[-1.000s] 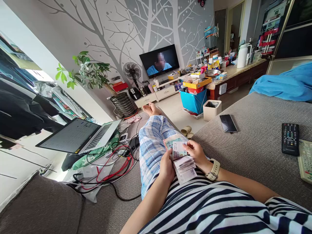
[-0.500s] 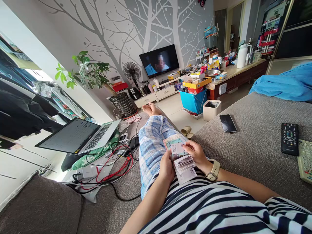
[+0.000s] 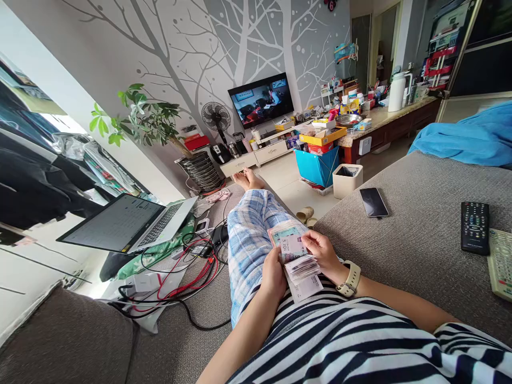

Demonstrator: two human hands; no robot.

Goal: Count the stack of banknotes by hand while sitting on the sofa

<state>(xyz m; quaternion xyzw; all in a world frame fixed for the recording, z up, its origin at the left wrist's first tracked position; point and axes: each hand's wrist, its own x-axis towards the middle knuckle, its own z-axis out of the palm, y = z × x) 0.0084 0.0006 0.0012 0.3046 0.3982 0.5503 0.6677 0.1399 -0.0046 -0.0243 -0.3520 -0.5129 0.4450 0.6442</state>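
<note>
In my lap, my left hand (image 3: 274, 273) is closed around the left side of a stack of banknotes (image 3: 288, 232); its thumb lies along their edge. My right hand (image 3: 322, 250) pinches the upper right corner of a pale note (image 3: 292, 246) that lies on top of the greenish and pinkish ones. Below it, a folded bundle of pale notes (image 3: 302, 269) fans out toward me, its lower end resting against my striped shirt. The fingers underneath the notes are hidden.
A laptop (image 3: 164, 221) stands open on the sofa at my left, beside tangled red and black cables (image 3: 200, 277). To my right lie a phone (image 3: 374, 202), a black remote control (image 3: 475, 228) and a pale remote (image 3: 500, 261). A white bin (image 3: 347, 182) stands on the floor.
Both hands stay almost in place. The top pale note has tilted a little beneath my right fingers, showing more of the greenish note behind it. The television picture has changed.
</note>
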